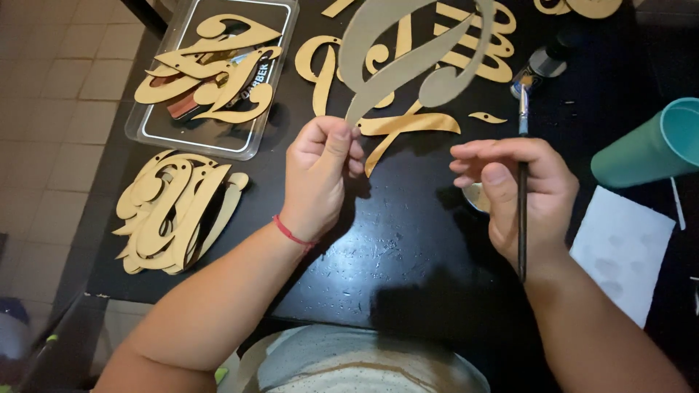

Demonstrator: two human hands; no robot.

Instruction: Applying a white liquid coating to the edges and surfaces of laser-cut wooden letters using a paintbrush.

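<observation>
Black and glossy, the surface (393,240) lies bare just in front of you, with a white sheet of paper (622,251) at its right edge. Your left hand (320,178) has its fingers (336,142) pinched shut on the lower stem of a large grey-painted curly letter cutout (408,54), holding it up off the surface so it tilts away from you. Your right hand (520,193) is curled closed round a thin dark-handled paintbrush (522,182), bristles pointing up and away, close beside the cutout but not touching it. Under that hand a small round dish (477,196) peeks out; what it holds is hidden.

This looks like the painting step, with the brush between strokes. The next move would call for a steady pinch on the stem and a light, angled brush tip along the cutout's edge.

Further left, a stack of unpainted tan letter cutouts (175,211) rests on the surface, and beyond it a clear plastic tray (218,73) carries more. Ahead lie flat golden cutouts (408,94), a small dark paint jar (546,62), and to the right a teal cup (652,149) lying on its side.
</observation>
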